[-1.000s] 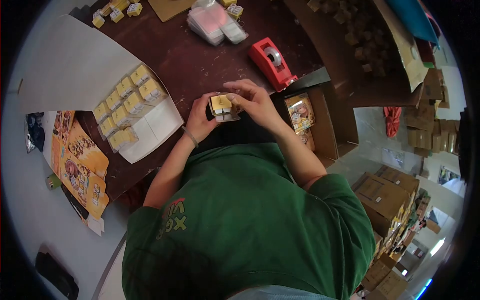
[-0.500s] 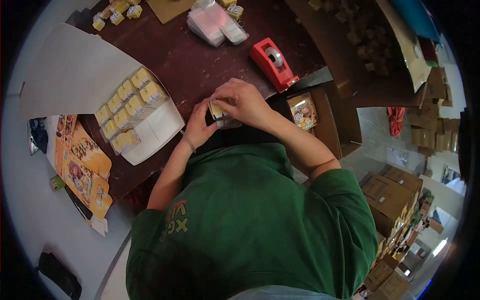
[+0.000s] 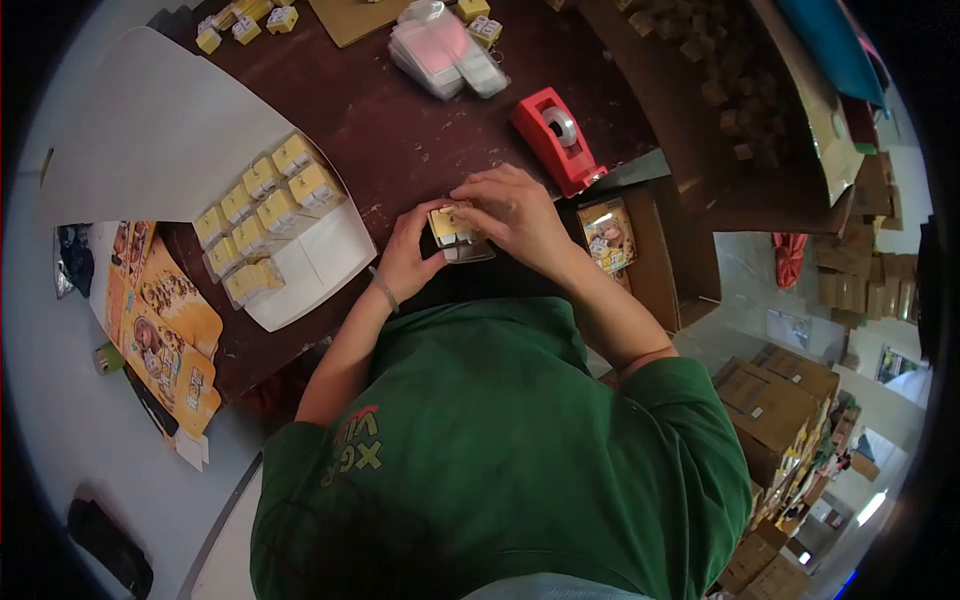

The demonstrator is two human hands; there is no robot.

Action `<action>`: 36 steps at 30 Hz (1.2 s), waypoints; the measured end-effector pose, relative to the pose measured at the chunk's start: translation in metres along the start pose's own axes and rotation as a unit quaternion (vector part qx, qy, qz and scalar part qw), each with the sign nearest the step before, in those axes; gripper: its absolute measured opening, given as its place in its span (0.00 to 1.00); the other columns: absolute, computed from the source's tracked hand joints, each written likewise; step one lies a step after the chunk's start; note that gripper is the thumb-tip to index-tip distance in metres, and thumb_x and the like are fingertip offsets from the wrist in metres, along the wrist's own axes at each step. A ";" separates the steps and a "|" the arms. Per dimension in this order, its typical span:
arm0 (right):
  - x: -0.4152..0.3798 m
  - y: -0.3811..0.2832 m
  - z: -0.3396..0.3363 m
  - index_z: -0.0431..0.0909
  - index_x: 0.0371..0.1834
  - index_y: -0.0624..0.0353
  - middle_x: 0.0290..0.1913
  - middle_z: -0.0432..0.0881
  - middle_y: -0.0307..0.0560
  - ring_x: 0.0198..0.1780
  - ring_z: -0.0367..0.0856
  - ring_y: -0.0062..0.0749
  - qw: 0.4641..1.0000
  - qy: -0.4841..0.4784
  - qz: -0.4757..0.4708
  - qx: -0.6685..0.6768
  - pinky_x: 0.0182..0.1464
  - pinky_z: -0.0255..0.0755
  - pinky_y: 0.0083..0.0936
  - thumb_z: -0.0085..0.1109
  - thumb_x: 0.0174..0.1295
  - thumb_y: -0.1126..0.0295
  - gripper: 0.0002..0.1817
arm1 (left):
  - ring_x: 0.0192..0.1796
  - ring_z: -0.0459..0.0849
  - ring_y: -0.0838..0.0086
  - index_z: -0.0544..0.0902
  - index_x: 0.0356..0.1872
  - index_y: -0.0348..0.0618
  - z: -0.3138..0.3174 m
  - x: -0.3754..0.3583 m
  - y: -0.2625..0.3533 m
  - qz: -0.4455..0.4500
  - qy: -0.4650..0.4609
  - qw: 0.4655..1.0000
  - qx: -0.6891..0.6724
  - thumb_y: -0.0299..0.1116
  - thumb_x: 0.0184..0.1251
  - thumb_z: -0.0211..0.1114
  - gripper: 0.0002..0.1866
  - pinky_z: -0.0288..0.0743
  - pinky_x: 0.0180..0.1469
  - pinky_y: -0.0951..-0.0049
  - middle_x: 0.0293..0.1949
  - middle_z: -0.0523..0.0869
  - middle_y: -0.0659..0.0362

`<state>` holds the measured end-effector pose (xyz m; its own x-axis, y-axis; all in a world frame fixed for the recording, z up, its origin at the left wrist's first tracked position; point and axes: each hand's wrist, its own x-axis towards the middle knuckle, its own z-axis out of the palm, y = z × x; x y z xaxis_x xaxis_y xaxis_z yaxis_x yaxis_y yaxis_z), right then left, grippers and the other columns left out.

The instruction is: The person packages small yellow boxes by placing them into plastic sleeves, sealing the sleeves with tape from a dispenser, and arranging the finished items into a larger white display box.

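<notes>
In the head view, a small yellow-and-white block in clear plastic packaging (image 3: 453, 226) is held close to my body at the table's front edge. My left hand (image 3: 405, 258) grips its left side, thumb below and fingers curled around it. Bent over the top and right side is my right hand (image 3: 518, 218), with its thumb and fingertips on the clear packaging. Left of my hands lies an open white box (image 3: 322, 262) holding rows of similar yellow blocks (image 3: 277, 210) in clear wrapping.
A red tape dispenser (image 3: 556, 140) stands right of my hands. Clear plastic sleeves (image 3: 440, 55) and loose yellow-white blocks (image 3: 246, 28) lie farther back. Cardboard boxes (image 3: 655, 255) sit at the right, one holding a printed orange package (image 3: 607, 238). Printed orange card (image 3: 165, 345) lies at the left.
My right fingers have lifted and shifted slightly right, showing more of the block's top. My left hand keeps its hold. The whole view has shifted a little.
</notes>
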<state>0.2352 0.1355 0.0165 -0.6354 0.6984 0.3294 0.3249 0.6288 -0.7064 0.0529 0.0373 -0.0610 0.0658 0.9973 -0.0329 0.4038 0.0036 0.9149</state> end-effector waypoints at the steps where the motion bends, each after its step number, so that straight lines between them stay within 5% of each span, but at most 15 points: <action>1: -0.002 0.001 0.000 0.87 0.41 0.56 0.39 0.86 0.46 0.43 0.82 0.43 1.000 -0.005 0.016 0.022 0.49 0.75 0.36 0.70 0.56 0.66 0.11 | 0.67 0.70 0.53 0.69 0.66 0.46 0.001 -0.001 0.000 -0.004 0.003 1.000 -0.001 0.27 0.51 0.71 0.37 0.63 0.71 0.58 0.64 0.75 0.51; 13: 0.015 0.001 0.002 0.86 0.38 0.59 0.35 0.85 0.46 0.39 0.83 0.37 0.994 -0.089 0.067 0.000 0.43 0.76 0.31 0.69 0.58 0.69 0.08 | 0.67 0.70 0.52 0.69 0.67 0.47 0.002 -0.002 -0.005 -0.011 -0.001 1.000 -0.002 0.28 0.52 0.73 0.38 0.63 0.71 0.58 0.63 0.76 0.51; 19: 0.009 0.011 -0.012 0.86 0.42 0.63 0.40 0.83 0.41 0.39 0.80 0.18 0.947 -0.036 0.213 0.239 0.40 0.74 0.19 0.65 0.65 0.69 0.09 | 0.65 0.73 0.54 0.70 0.67 0.49 0.004 0.003 -0.001 0.008 0.023 0.999 -0.031 0.29 0.52 0.74 0.38 0.65 0.69 0.59 0.63 0.77 0.54; 21: -0.007 0.018 0.000 0.84 0.48 0.61 0.39 0.81 0.36 0.40 0.77 0.15 0.886 -0.069 0.287 0.358 0.42 0.71 0.16 0.66 0.65 0.68 0.12 | 0.65 0.73 0.55 0.69 0.68 0.47 0.011 0.003 0.000 -0.002 0.048 0.999 -0.019 0.30 0.52 0.74 0.38 0.65 0.69 0.59 0.63 0.77 0.53; 22: -0.013 0.019 0.013 0.85 0.48 0.60 0.41 0.79 0.36 0.39 0.75 0.15 0.927 -0.056 0.240 0.284 0.41 0.69 0.16 0.66 0.65 0.68 0.11 | 0.67 0.72 0.54 0.67 0.69 0.43 0.022 0.002 -0.003 0.000 0.067 0.998 -0.021 0.31 0.52 0.74 0.40 0.64 0.70 0.59 0.64 0.76 0.50; 25: -0.016 0.020 0.022 0.86 0.47 0.59 0.42 0.77 0.36 0.38 0.74 0.14 0.941 -0.016 0.227 0.252 0.40 0.68 0.14 0.66 0.65 0.69 0.10 | 0.70 0.71 0.55 0.64 0.72 0.40 0.016 0.001 -0.001 -0.001 0.013 0.997 -0.073 0.35 0.54 0.75 0.43 0.63 0.72 0.59 0.66 0.74 0.48; 28: -0.018 0.020 0.022 0.87 0.46 0.60 0.43 0.77 0.38 0.38 0.75 0.15 0.933 -0.009 0.226 0.281 0.40 0.69 0.15 0.64 0.66 0.70 0.09 | 0.68 0.72 0.72 0.61 0.75 0.39 0.002 0.009 0.009 -0.022 -0.052 0.914 -0.403 0.39 0.65 0.70 0.40 0.65 0.69 0.69 0.67 0.73 0.53; 30: -0.017 0.025 0.026 0.85 0.47 0.62 0.46 0.80 0.41 0.39 0.77 0.19 0.928 0.029 0.163 0.333 0.43 0.72 0.18 0.61 0.67 0.71 0.09 | 0.61 0.77 0.75 0.68 0.71 0.38 0.012 0.019 0.020 -0.037 -0.015 0.913 -0.405 0.36 0.69 0.65 0.31 0.69 0.65 0.73 0.61 0.79 0.55; 32: -0.037 0.014 0.023 0.83 0.52 0.64 0.47 0.81 0.43 0.43 0.80 0.22 0.898 0.157 0.202 0.357 0.47 0.74 0.23 0.58 0.69 0.74 0.12 | 0.58 0.79 0.75 0.73 0.67 0.37 0.016 0.025 0.019 -0.054 -0.009 0.934 -0.353 0.33 0.70 0.64 0.26 0.71 0.63 0.73 0.57 0.82 0.55; 34: -0.058 0.007 0.015 0.81 0.54 0.62 0.46 0.81 0.48 0.42 0.82 0.32 0.966 0.182 0.032 0.178 0.46 0.76 0.27 0.61 0.62 0.81 0.16 | 0.55 0.81 0.76 0.78 0.62 0.37 0.015 0.027 0.024 -0.029 0.018 0.946 -0.322 0.31 0.67 0.64 0.23 0.73 0.61 0.74 0.54 0.85 0.56; 36: -0.061 -0.004 0.016 0.82 0.52 0.60 0.46 0.82 0.51 0.43 0.83 0.42 0.973 0.155 -0.102 0.137 0.44 0.77 0.28 0.65 0.55 0.83 0.19 | 0.56 0.81 0.76 0.78 0.62 0.38 0.012 0.027 0.022 -0.026 0.008 0.954 -0.300 0.30 0.66 0.65 0.23 0.73 0.61 0.74 0.54 0.85 0.56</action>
<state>0.2610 0.0851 -0.0111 -0.4109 0.6656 0.6230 -0.0120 0.6793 -0.7337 0.0747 0.0639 -0.0463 0.0441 0.9957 -0.0819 -0.1881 0.0888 0.9781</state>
